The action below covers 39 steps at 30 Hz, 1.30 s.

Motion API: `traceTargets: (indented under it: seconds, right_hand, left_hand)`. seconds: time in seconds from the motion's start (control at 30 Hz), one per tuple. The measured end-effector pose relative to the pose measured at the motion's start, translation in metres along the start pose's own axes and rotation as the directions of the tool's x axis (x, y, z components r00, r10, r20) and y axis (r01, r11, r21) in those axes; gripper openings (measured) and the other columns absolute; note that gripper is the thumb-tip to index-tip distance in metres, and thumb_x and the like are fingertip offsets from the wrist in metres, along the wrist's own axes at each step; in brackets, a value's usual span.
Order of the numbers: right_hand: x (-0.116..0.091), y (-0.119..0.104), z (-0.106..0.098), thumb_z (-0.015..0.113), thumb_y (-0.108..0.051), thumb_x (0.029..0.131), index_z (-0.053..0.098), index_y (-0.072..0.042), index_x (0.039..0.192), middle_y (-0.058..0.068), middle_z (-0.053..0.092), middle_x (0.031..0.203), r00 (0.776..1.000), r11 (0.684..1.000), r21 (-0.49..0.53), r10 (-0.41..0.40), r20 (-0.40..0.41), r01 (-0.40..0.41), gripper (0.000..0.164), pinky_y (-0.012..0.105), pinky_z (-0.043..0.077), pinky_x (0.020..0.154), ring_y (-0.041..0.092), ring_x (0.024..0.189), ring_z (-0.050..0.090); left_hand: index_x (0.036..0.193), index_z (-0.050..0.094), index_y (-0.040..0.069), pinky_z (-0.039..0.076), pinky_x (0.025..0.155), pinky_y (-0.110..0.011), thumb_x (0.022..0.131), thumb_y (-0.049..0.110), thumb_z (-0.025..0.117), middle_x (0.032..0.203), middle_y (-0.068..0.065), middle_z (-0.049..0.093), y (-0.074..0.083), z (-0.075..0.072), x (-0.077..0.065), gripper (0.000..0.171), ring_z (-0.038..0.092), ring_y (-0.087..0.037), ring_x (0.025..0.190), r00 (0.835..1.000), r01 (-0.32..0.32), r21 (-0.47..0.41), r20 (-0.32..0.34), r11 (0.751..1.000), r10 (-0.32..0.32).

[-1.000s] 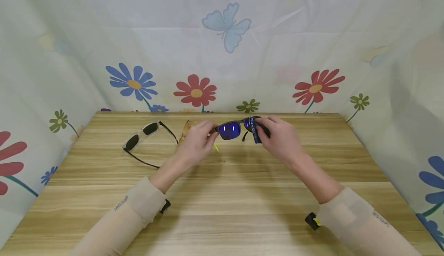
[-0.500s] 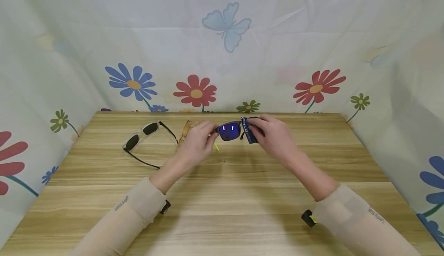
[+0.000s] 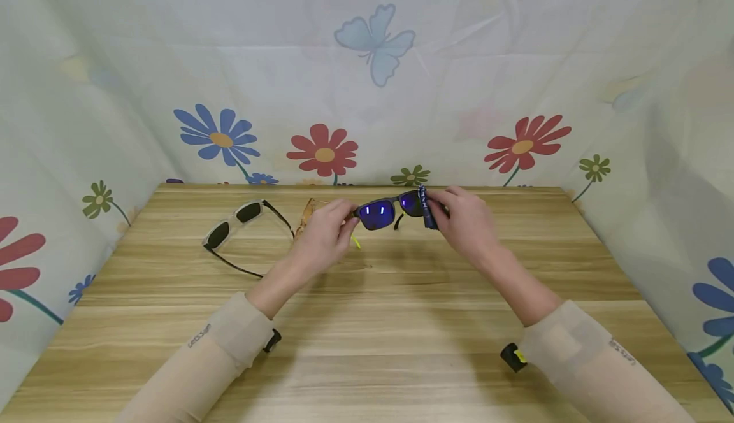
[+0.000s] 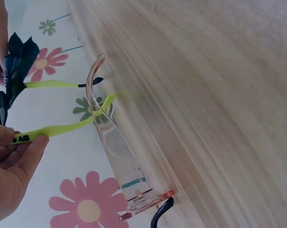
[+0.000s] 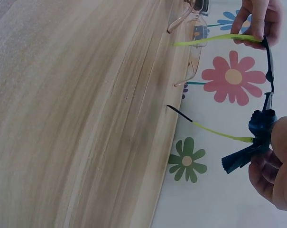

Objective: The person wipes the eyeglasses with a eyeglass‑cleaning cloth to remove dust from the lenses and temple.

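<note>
Sunglasses (image 3: 377, 214) with dark blue mirrored lenses and a dark frame are held up over the far part of the table. My left hand (image 3: 325, 230) pinches them by the hinge end of one yellow-green temple (image 4: 62, 129). At the other lens, my right hand (image 3: 467, 222) pinches a dark blue cloth (image 3: 428, 209) with pale print, folded over the outer end of the frame. In the right wrist view the cloth (image 5: 257, 142) wraps the frame near the second temple (image 5: 219, 134), its pinked edge hanging free below the fingers.
Left on the wooden table (image 3: 367, 359) lie white-framed sunglasses (image 3: 232, 224) with dark lenses, temples spread. Clear amber glasses (image 4: 117, 147) stand beside them, partly behind my left hand. A flowered curtain (image 3: 367, 92) closes off the back and sides.
My right hand slid the cloth left over the far lens, then back right to the frame's outer end, uncovering that lens. The left hand keeps its pinch, the sunglasses tilting slightly.
</note>
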State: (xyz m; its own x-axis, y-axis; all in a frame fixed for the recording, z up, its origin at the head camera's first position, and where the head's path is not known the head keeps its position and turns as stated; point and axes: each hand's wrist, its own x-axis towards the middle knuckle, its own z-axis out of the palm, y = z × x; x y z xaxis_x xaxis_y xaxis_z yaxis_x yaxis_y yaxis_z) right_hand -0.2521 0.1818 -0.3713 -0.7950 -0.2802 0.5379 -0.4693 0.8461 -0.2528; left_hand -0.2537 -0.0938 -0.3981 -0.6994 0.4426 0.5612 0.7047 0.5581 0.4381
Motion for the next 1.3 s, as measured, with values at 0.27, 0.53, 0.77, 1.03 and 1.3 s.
traceTargets:
  seconds: [0.27,0.53,0.77,1.03,1.3]
  right_hand:
    - [0.0,0.001,0.0,0.069,-0.014,0.1,0.076,-0.002,0.118,0.015,0.072,0.099,1.0,1.0,-0.015,0.012,0.003,-0.012,0.022,0.044,0.056,0.065,0.03,0.078,0.068]
    - [0.0,-0.011,-0.001,0.07,-0.015,0.099,0.076,-0.004,0.119,0.013,0.072,0.102,0.999,0.999,0.016,-0.039,0.018,0.039,0.023,0.042,0.056,0.068,0.029,0.082,0.07]
    - [0.003,-0.025,0.001,0.071,-0.017,0.099,0.078,-0.006,0.117,0.011,0.07,0.1,0.993,0.993,-0.011,-0.12,0.01,0.12,0.022,0.041,0.056,0.066,0.027,0.079,0.068]
    - [0.002,-0.025,0.001,0.071,-0.017,0.099,0.077,-0.005,0.117,0.011,0.069,0.098,0.992,0.991,-0.032,-0.128,-0.011,0.127,0.022,0.041,0.055,0.062,0.026,0.075,0.068]
    - [0.0,-0.015,-0.001,0.071,-0.015,0.099,0.076,-0.003,0.117,0.014,0.071,0.099,0.998,0.997,-0.043,-0.065,0.001,0.065,0.022,0.043,0.056,0.065,0.031,0.08,0.07]
  left_hand:
    - [0.108,0.067,-0.001,0.052,0.068,-0.031,0.102,0.002,0.061,0.096,-0.009,0.065,0.001,-0.002,0.0,0.009,0.059,-0.018,0.078,1.0,-0.002,0.013,0.005,1.0,0.002]
    - [0.109,0.067,-0.002,0.052,0.069,-0.033,0.101,0.0,0.062,0.096,-0.009,0.065,0.0,-0.003,0.001,0.01,0.06,-0.019,0.079,1.0,0.009,0.001,0.014,1.0,-0.009]
    - [0.11,0.067,-0.002,0.053,0.069,-0.032,0.102,0.002,0.061,0.097,-0.01,0.067,0.0,-0.004,0.002,0.011,0.061,-0.019,0.08,1.0,0.006,0.002,0.019,1.0,-0.006]
    - [0.11,0.067,-0.001,0.052,0.07,-0.033,0.103,0.003,0.061,0.097,-0.009,0.066,-0.002,-0.004,0.003,0.011,0.061,-0.019,0.08,1.0,0.015,0.01,0.021,1.0,-0.015]
    - [0.105,0.067,-0.002,0.052,0.068,-0.034,0.101,0.0,0.061,0.092,-0.01,0.064,-0.004,-0.003,0.002,0.007,0.059,-0.02,0.077,1.0,-0.007,0.0,-0.004,1.0,0.007]
